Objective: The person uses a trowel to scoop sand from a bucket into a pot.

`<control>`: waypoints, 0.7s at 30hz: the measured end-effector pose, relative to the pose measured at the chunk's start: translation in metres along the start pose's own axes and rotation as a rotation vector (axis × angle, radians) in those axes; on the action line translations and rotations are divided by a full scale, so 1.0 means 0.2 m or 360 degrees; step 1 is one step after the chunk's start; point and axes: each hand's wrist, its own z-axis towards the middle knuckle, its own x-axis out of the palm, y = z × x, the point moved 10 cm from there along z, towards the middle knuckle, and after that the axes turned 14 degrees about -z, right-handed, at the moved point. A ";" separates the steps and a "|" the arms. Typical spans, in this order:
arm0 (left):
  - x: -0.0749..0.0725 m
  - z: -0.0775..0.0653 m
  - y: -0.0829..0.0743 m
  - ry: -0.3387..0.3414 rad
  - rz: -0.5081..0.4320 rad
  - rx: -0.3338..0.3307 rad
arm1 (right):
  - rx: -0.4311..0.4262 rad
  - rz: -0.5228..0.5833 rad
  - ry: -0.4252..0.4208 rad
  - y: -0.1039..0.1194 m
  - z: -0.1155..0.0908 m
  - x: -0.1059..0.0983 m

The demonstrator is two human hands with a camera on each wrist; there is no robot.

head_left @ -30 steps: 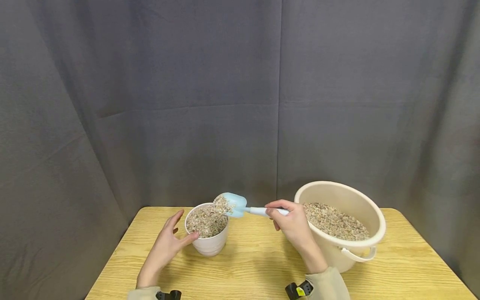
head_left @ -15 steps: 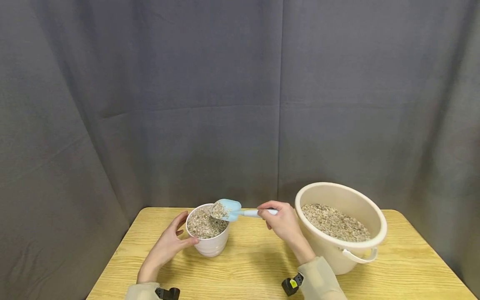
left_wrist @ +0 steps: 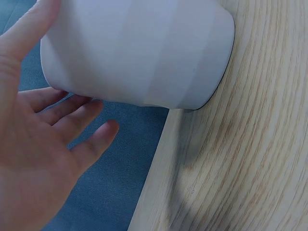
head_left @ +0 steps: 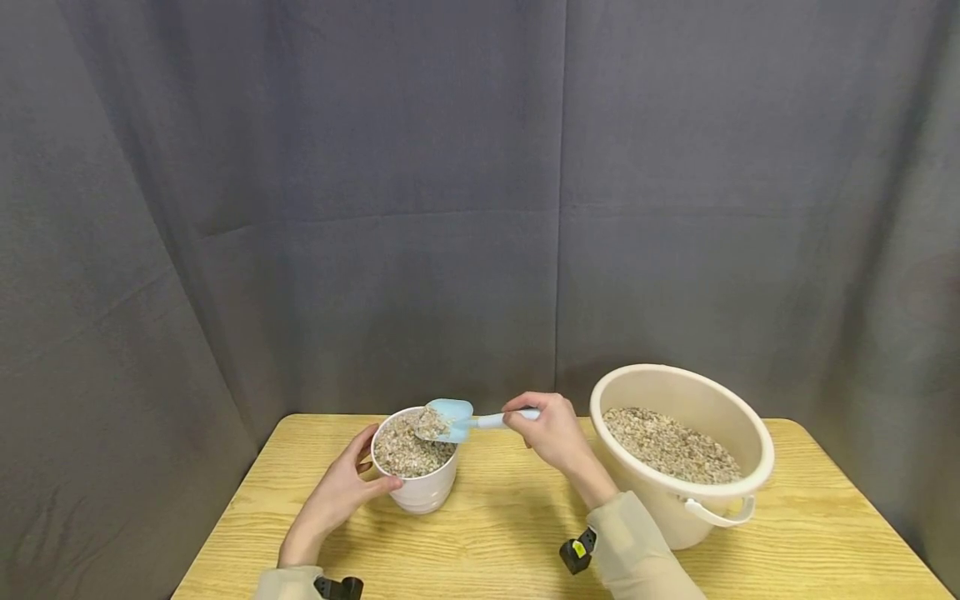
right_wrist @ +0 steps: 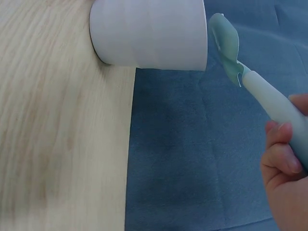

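A white ribbed pot (head_left: 422, 493), filled near the rim with beige-brown grit, stands on the table. My left hand (head_left: 339, 492) holds it from the left, thumb at the near rim and fingers round the far side. In the left wrist view, several fingertips (left_wrist: 91, 108) lie along the pot's wall, the little finger apart from it. My right hand (head_left: 551, 432) grips the white handle of a light blue scoop (head_left: 455, 410). The scoop's blade, with grit in its front part, overlaps the pot's right rim, low over the grit.
A large cream bucket (head_left: 678, 518), partly filled with the same grit, stands to the right with its handle (head_left: 716, 515) hanging on the near side. The wood-grain table (head_left: 480, 542) ends at a back edge, with a grey curtain (head_left: 450, 250) behind.
My right hand has moved left with the scoop, bringing its blade lower over the pot. My left hand has drawn in closer against the pot.
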 end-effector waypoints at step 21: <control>0.01 -0.01 0.02 0.0004 -0.0193 -0.0016 | -0.0366 -0.0554 0.0065 0.28 0.13 -0.06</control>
